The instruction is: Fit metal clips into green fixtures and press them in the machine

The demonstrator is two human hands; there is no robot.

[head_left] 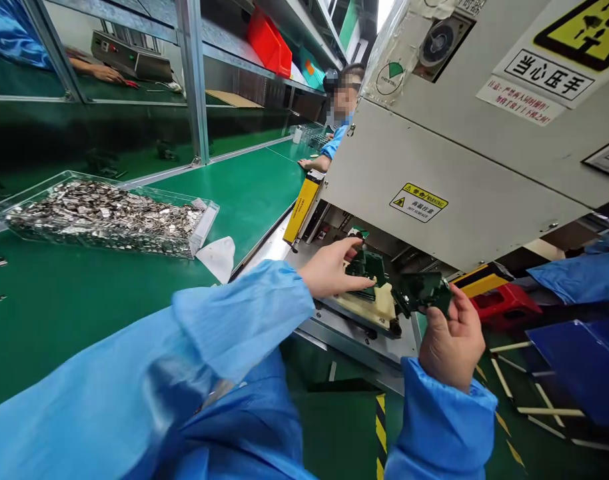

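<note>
My left hand [329, 268] pinches a dark green circuit board [367, 265] that lies on a cream fixture block [372, 307] under the grey press machine [464, 167]. My right hand [452, 337] is closed around a second dark green board [422, 292], held just right of the fixture and slightly above it. Both arms wear blue sleeves.
A clear tray [204, 227] heaped with small metal parts sits on the green bench [74, 293] at left, a white paper scrap [218, 257] beside it. A co-worker's hand [312, 163] rests on the bench farther back. Red stool [504, 303] and blue bin [584, 360] stand at right.
</note>
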